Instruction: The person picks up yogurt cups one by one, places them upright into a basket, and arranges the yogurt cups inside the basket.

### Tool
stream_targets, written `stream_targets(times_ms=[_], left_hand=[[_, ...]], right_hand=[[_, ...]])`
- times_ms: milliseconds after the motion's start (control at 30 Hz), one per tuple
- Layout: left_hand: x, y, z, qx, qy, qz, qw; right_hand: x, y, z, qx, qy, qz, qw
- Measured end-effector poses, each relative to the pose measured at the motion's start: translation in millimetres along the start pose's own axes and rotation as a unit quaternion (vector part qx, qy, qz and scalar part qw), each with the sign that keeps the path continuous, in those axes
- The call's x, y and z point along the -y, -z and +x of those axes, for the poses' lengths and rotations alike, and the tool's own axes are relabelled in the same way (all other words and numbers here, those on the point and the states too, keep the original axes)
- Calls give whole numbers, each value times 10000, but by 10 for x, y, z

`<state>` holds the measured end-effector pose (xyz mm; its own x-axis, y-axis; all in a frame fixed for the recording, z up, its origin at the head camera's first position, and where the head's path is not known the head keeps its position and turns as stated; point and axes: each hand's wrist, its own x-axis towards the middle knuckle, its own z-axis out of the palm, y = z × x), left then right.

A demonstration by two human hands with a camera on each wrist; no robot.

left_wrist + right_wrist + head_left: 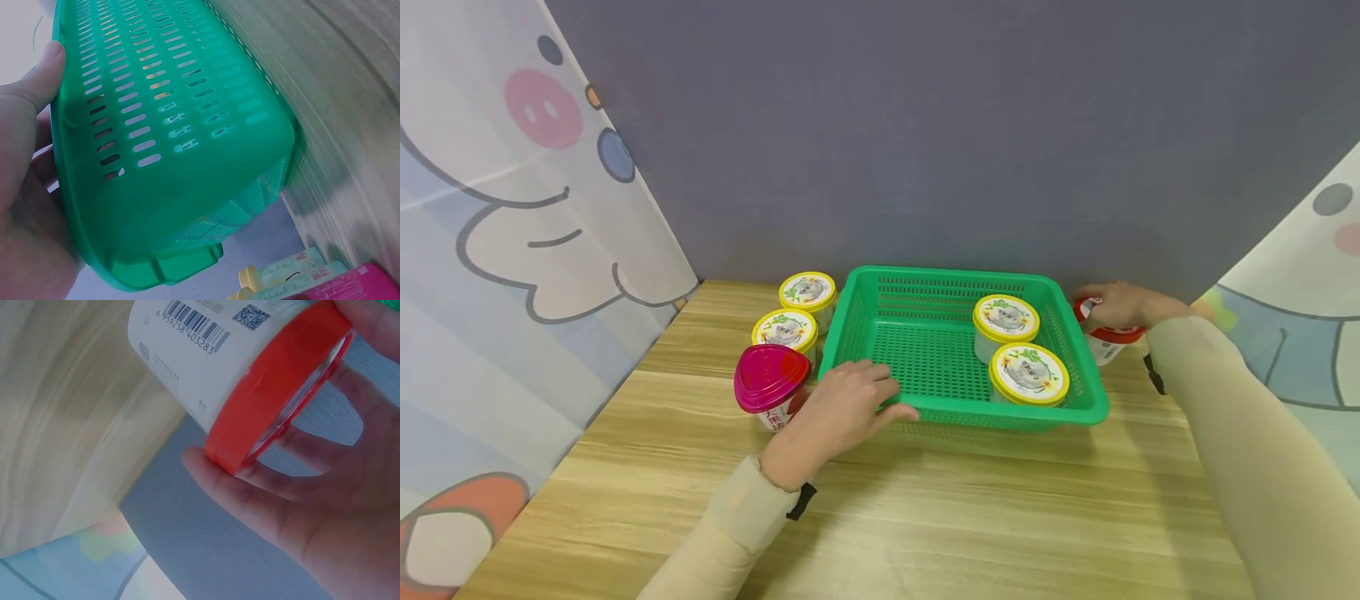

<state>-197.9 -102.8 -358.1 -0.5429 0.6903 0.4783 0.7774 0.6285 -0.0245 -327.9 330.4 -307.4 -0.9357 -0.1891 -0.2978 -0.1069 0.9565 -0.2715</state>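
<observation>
A green plastic basket [925, 410] sits on the wooden table with two yellow-lidded tubs [1006, 318] in its right part. My left hand [848, 408] grips the basket's near rim at the left corner. In the left wrist view its thumb [47, 72] lies on the outer side of the rim, and the fingers are partly hidden behind it. To the right of the basket my right hand [1116, 306] holds a white tub with a red lid [1105, 346]. Up close, the fingers spread round the edge of the red lid [275, 394], and a barcode shows on the tub's side.
Left of the basket stand two more yellow-lidded tubs [807, 290] and a container with a magenta lid [771, 377]. A grey panel [925, 150] rises behind the table [970, 517]. Cartoon-printed sheets [535, 217] flank both sides.
</observation>
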Motion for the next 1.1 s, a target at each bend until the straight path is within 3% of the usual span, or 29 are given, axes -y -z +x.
stream_targets(times_ms=[533, 867, 1100], left_hand=[[9, -8, 3, 24, -12, -24, 10000], [13, -14, -6, 8, 24, -11, 10000], [10, -17, 1, -13, 9, -20, 10000]], right_hand=[[-44, -20, -30, -219, 233, -147, 9994], [35, 124, -75, -437, 334, -348, 9979], [108, 223, -169, -805, 216, -694, 9941]])
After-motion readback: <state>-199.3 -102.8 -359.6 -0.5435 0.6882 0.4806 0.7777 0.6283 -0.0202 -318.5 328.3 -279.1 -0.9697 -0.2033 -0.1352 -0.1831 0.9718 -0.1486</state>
